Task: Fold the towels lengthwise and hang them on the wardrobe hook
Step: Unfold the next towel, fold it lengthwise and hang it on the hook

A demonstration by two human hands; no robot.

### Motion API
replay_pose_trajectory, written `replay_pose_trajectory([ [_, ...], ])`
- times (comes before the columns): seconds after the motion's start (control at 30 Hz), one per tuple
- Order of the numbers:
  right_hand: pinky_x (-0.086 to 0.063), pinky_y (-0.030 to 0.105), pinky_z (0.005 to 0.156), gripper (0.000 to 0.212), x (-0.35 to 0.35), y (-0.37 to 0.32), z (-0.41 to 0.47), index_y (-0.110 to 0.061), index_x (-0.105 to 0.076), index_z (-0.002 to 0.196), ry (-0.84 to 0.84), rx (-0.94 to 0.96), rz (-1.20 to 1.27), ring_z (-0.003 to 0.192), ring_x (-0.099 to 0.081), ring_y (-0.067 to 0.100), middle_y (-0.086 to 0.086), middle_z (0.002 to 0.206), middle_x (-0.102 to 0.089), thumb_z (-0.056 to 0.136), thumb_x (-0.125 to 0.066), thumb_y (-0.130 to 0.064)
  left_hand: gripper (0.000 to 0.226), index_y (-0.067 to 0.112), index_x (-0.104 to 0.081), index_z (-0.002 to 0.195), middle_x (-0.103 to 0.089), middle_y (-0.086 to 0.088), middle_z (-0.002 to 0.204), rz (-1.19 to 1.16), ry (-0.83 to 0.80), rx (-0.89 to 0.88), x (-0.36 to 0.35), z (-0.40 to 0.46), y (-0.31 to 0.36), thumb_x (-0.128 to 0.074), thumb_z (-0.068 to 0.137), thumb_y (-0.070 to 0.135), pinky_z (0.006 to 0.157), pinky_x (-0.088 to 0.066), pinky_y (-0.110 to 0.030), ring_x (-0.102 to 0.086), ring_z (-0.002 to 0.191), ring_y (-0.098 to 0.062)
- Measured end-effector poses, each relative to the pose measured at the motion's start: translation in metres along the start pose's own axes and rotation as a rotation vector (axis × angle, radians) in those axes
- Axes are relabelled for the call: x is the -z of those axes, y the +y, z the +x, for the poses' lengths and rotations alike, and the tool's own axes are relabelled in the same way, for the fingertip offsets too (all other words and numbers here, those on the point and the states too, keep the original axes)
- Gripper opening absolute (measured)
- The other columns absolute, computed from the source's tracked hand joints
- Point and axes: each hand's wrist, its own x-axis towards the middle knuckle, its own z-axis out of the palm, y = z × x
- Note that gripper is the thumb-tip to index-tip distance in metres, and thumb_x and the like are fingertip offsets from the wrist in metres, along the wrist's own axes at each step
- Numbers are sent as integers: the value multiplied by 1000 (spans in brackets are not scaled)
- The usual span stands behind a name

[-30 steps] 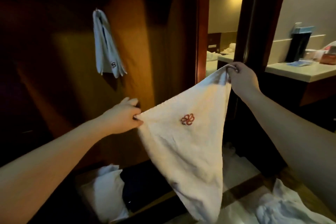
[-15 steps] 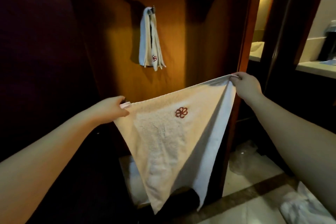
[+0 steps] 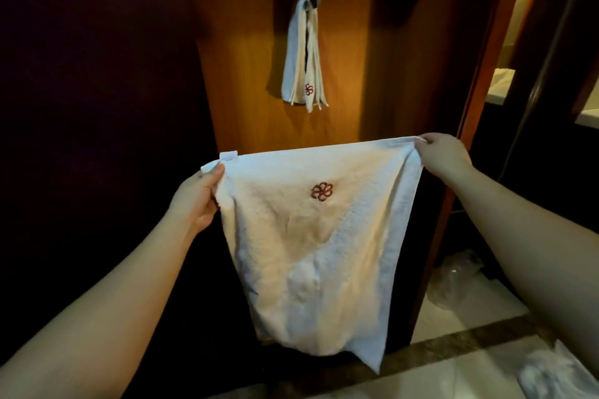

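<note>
A white towel (image 3: 311, 253) with a red flower emblem hangs spread out in front of me, its top edge stretched nearly level. My left hand (image 3: 197, 201) pinches the top left corner, beside a small label. The top right corner is gripped by my right hand (image 3: 445, 157). Above and behind, a folded white towel (image 3: 303, 55) with the same emblem hangs from the wardrobe hook (image 3: 316, 1) on the wooden back panel (image 3: 350, 74).
A dark wardrobe door or wall fills the left side. A wooden door frame (image 3: 476, 74) stands right of the panel. On the pale tiled floor lie a clear plastic bag (image 3: 453, 282) and crumpled white cloth (image 3: 551, 372) at the lower right.
The view has swung to centre on the wardrobe panel. My hands have drawn the towel's top edge wider and level, so it hangs squarer than the earlier triangle.
</note>
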Motion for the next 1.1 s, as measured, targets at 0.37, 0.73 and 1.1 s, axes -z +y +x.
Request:
replay_pose_trajectory([
  [0.37, -41, 28, 52, 31, -24, -30, -81, -24, -66, 106, -259, -40, 408, 62, -53, 16, 3, 87, -66, 87, -48, -7, 33, 6, -69, 115, -71, -13, 114, -38, -4, 19, -31, -41, -19, -59, 88, 21, 72, -52, -26, -67, 94, -22],
  [0.73, -45, 28, 59, 28, -38, -74, -151, -21, -72, 98, -721, 215, 602, 73, -62, 7, -9, 100, -68, 94, -49, -6, 30, 17, -70, 116, -74, -15, 106, 79, -251, 148, -70, -99, -35, -48, 103, 33, 89, -48, -48, -66, 103, -35],
  [1.1, -46, 11, 75, 14, -26, -102, -163, -39, -61, 92, -471, 672, 86, 94, -64, -4, -21, 84, -67, 99, -56, -28, 28, 3, -66, 114, -70, -14, 100, -9, -512, 101, -66, -116, -15, -45, 102, 15, 82, -52, -32, -66, 92, -23],
])
